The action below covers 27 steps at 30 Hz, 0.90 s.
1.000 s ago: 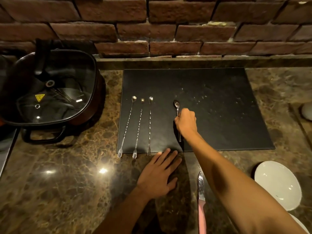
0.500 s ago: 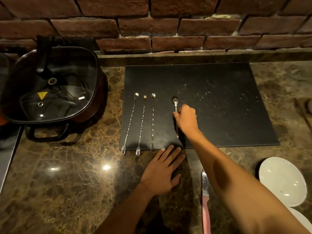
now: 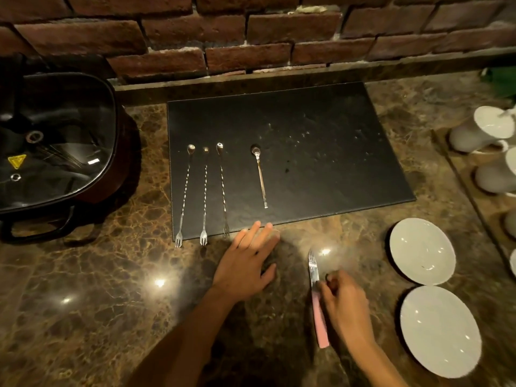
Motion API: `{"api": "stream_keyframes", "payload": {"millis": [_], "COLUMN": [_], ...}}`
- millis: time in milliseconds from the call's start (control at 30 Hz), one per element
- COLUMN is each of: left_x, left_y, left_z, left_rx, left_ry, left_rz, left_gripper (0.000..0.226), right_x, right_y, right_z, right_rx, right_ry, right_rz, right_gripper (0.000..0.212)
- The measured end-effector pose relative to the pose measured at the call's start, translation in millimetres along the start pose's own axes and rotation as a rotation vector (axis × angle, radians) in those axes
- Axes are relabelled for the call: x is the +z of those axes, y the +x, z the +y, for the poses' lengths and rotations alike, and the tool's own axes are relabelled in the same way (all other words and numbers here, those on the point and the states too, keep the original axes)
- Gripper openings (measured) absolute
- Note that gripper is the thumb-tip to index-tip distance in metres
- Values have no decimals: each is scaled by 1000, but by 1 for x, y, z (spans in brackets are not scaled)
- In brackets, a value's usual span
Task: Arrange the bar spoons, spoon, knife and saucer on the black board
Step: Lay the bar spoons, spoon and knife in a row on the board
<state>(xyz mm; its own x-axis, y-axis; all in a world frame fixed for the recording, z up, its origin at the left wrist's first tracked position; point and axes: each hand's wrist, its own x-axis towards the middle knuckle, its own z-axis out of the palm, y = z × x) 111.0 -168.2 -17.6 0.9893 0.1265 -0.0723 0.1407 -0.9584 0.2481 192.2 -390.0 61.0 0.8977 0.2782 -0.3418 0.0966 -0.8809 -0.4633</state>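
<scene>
the right hand (image 3: pixel 344 305) is smeared by motion, so i cannot tell whether its curled fingers (image 3: pixel 331 279) grip the knife (image 3: pixel 317 300) or only touch it; they sit against the spot where the blade meets the pink handle, and the knife lies on the worktop (image 3: pixel 97 289), tip pointing toward the black board (image 3: pixel 321 152). the left hand (image 3: pixel 245 265) lies flat on the worktop, palm down, fingers apart and holding nothing, with two fingertips (image 3: pixel 257 226) at the board's near edge. three bar spoons (image 3: pixel 205 195) lie side by side on the left part of the board, bowls away from the person, their forked ends hanging over the near edge. the small spoon (image 3: pixel 259 175) lies just to their right, wholly on the board, untouched. two white saucers (image 3: pixel 423 251) rest on the worktop to the right, off the board, one nearer the person than the other. white cups (image 3: pixel 480 129) on a wooden tray (image 3: pixel 458 177) are cut off by the right edge, and a dark lidded pan (image 3: pixel 55 141) is cut off at the left. both forearms leave the bottom edge.
</scene>
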Motion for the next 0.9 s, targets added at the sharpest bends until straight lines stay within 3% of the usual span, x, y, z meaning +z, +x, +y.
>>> {"api": "stream_keyframes", "payload": {"millis": [233,367,600,900], "left_x": [-3,-2,4,3], "left_y": [1,0,-1,-1], "left_z": [1,1,-1,2], "left_rx": [-4,4,22,9], "left_ry": [9,12,20,37], "left_rz": [-23,-25,12,15], "left_gripper": [71,70,70,64], "right_x": [19,16,-4,-10], "right_y": [-43,-33,53,172], "right_z": [13,7,-55,-136], "right_rx": [74,21,-32,-47], "right_ry": [-84,-56,176,36], "right_rz": [-109,-45,72,133], "right_gripper": [15,18,18,29]}}
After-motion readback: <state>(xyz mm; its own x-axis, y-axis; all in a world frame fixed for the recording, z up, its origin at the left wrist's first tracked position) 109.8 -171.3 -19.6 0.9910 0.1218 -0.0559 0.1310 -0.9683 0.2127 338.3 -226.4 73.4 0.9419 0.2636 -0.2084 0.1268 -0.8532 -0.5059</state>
